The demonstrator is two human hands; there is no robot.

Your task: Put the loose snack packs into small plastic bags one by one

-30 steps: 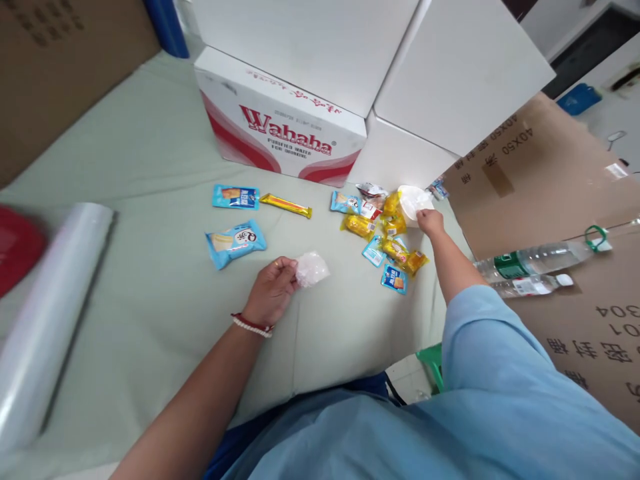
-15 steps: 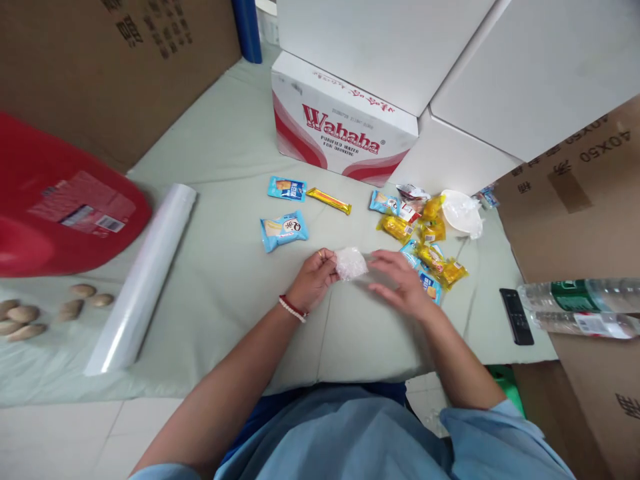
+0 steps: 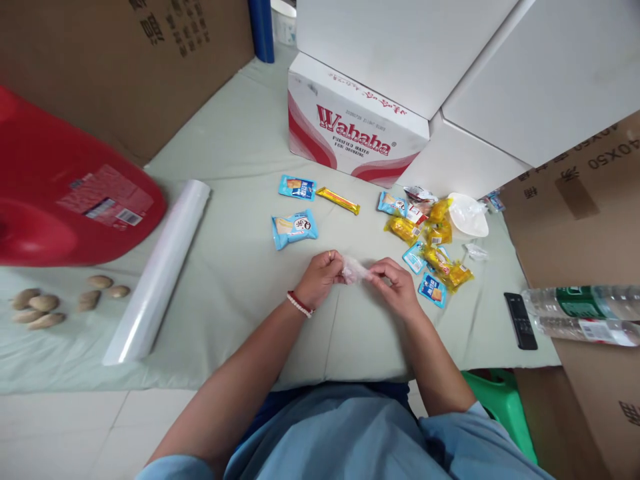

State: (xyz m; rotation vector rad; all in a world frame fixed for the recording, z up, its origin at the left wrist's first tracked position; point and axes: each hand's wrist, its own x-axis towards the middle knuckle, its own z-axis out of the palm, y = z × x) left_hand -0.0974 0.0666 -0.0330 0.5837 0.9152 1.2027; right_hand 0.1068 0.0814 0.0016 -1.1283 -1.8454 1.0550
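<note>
A small crumpled piece of clear plastic film point(image 3: 355, 270) is stretched between my two hands, above the table. My left hand point(image 3: 324, 275), wearing a ring and bracelets, pinches its left end. With thumb and fingers together, my right hand point(image 3: 395, 283) grips the right end. Beyond them lie a light-blue snack packet point(image 3: 295, 229), a smaller blue packet point(image 3: 298, 187) and a thin yellow snack stick point(image 3: 339, 200). Close to my right hand is a loose pile of yellow-wrapped snacks point(image 3: 404, 230) and several blue packets, one of them a blue packet point(image 3: 433, 289) at the near edge.
A white bowl point(image 3: 469, 217) holds clear plastic. The Wahaha carton point(image 3: 357, 127) stands at the back. To the left are a red jug point(image 3: 75, 193), a white film roll point(image 3: 157, 273) and several brown nut-like objects point(image 3: 45, 303). A black remote point(image 3: 521, 321) and plastic bottles point(image 3: 580, 302) lie right.
My right hand has closed on the right end of the film, which is now drawn out narrower. The view has shifted slightly, and a clear scrap beside the bowl now shows.
</note>
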